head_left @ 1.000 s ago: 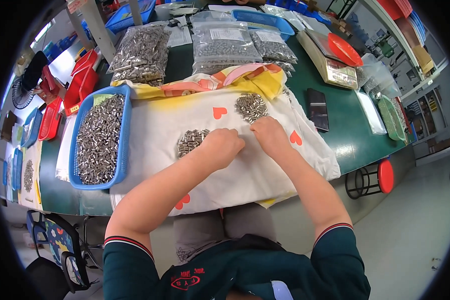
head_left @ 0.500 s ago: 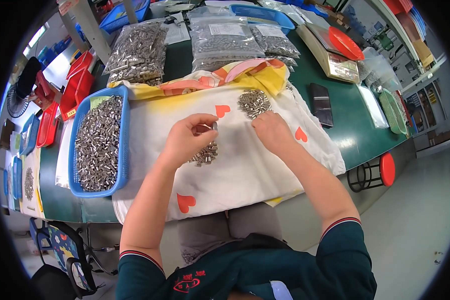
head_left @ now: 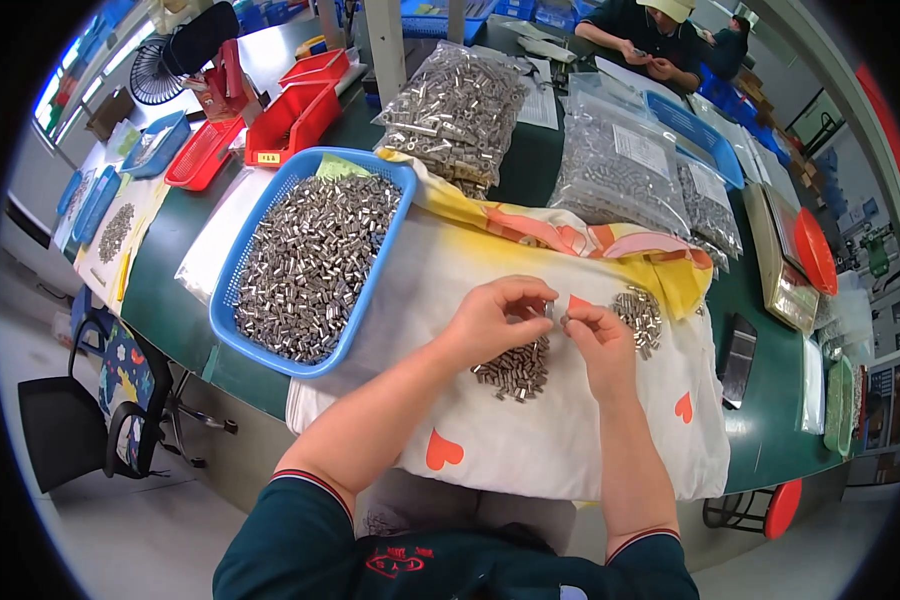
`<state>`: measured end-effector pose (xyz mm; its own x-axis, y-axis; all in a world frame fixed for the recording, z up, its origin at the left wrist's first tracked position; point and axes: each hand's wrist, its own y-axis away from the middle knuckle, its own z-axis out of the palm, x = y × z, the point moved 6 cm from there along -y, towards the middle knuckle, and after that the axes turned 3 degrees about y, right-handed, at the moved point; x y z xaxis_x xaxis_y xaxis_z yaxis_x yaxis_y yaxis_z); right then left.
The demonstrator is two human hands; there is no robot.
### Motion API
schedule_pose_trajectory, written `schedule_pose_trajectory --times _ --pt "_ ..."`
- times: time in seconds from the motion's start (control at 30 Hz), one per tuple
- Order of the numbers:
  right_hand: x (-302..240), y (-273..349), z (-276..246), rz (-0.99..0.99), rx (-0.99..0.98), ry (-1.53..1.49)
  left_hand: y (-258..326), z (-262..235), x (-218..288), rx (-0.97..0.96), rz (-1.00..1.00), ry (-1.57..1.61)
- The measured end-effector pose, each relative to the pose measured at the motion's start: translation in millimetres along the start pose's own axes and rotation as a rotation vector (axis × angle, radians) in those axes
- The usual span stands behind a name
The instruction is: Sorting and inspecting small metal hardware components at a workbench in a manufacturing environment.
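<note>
Bright even light; fisheye rim bent, perhaps soft.

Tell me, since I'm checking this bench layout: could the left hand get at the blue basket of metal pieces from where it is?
Probably yes. The left hand is raised over the white cloth, and the blue basket lies open-topped just to its left on the same table, with only bare cloth showing between them.

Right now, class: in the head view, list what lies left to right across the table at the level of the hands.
Blue basket of metal sleeves → left hand → right hand → small pile of sleeves → black phone.
</note>
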<state>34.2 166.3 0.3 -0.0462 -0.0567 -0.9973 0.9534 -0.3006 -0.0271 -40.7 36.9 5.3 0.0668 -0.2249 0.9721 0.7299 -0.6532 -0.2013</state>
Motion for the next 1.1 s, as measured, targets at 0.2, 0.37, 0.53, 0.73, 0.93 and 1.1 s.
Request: schedule_pose_trajectory --times 0.2,0.37,0.53,0.73,0.93,1.1 --pt "-7.3 4.9 0.6 -0.028 -0.047 0.039 4.6 10.2 -4.2 -0.107 -0.222 0.122" --pt "-13.4 5.0 -4.4 -0.058 -0.011 0.187 4.1 12.9 -8.0 -0.124 -0.321 0.17" --pt "-21.7 5.7 -2.1 -0.172 0.004 0.273 5.5 13.7 -10.8 -0.119 -0.295 0.222" --pt "-39.7 8.8 4.3 -0.305 -0.008 0.518 6.6 11.7 -9.0 -0.119 -0.28 0.256" --pt "-50.6 18.0 14.1 -0.59 0.075 0.784 7.5 13.1 -6.3 -0.114 -0.257 0.102" --pt "-52.7 22.3 16.1 -0.611 0.088 0.858 8.1 15.9 -5.9 -0.117 -0.224 -0.064"
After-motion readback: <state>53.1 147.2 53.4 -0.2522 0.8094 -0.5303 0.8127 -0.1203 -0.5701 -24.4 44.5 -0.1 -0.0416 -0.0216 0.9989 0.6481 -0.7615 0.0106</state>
